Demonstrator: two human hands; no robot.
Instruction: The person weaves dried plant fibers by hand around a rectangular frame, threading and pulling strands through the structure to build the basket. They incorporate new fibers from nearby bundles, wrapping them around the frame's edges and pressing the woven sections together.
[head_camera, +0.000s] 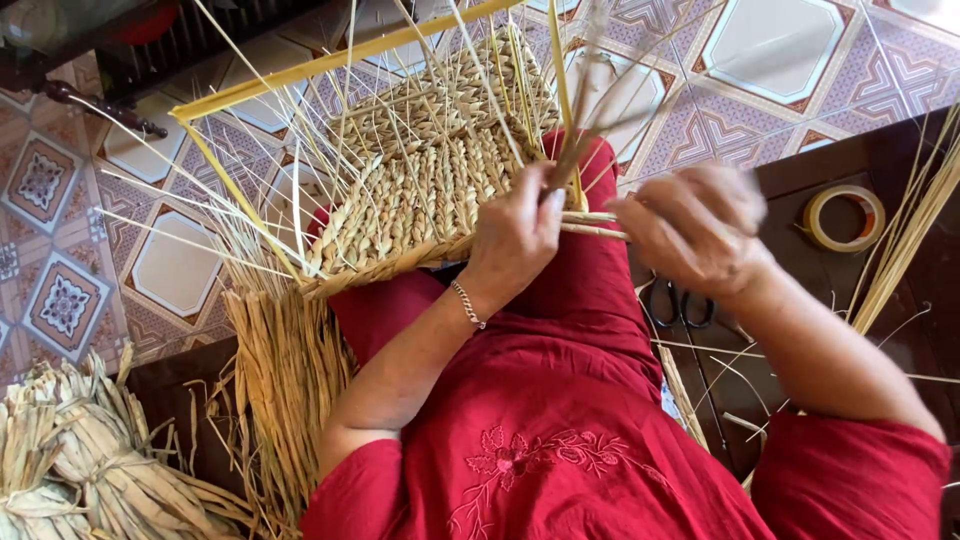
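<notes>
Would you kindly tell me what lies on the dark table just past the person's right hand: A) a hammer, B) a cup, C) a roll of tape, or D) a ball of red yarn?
C: a roll of tape lies flat on the dark table, beyond the right hand.

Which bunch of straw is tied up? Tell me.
The dried-straw bundle at the lower left, knotted round its middle. The strands beside the tape roll lie loose.
</notes>
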